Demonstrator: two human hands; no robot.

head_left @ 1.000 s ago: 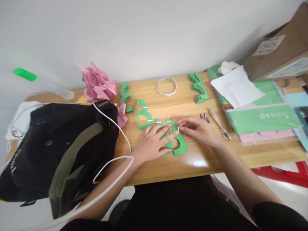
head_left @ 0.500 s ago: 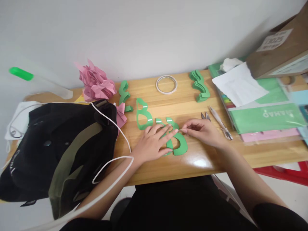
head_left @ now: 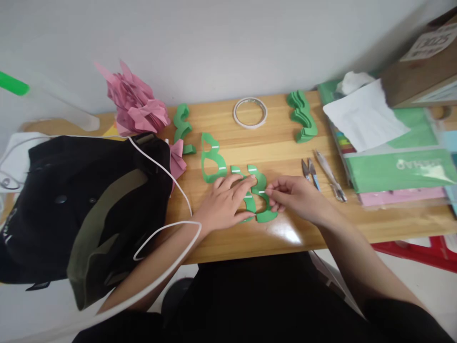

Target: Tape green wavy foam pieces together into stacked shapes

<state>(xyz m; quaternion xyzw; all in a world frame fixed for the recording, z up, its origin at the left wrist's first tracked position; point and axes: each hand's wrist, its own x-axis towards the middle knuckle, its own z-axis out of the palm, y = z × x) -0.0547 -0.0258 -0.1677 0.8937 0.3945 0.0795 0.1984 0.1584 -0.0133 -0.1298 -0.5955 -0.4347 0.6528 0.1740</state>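
Note:
A green paper cut-out [head_left: 262,190] shaped like a pair of glasses lies on the wooden table [head_left: 285,147] in front of me. My left hand [head_left: 224,202] lies flat on it with fingers spread, pinning it down. My right hand [head_left: 296,200] pinches a small white strip of tape at the cut-out's right edge, fingers closed together. A second green glasses cut-out [head_left: 211,164] lies just behind my left hand. Small white tape strips sit on both cut-outs.
A black bag [head_left: 82,205] with a white cord fills the left. Pink folded paper [head_left: 137,105], a tape roll [head_left: 250,113], a stack of green cut-outs [head_left: 303,116], snips [head_left: 309,171], a metal tool [head_left: 330,183] and paper packs [head_left: 396,171] lie around. A cardboard box [head_left: 421,71] stands back right.
My right hand has drawn the small white strip lower along the cut-out's right side. My left hand stays flat on it. The camera has tilted slightly.

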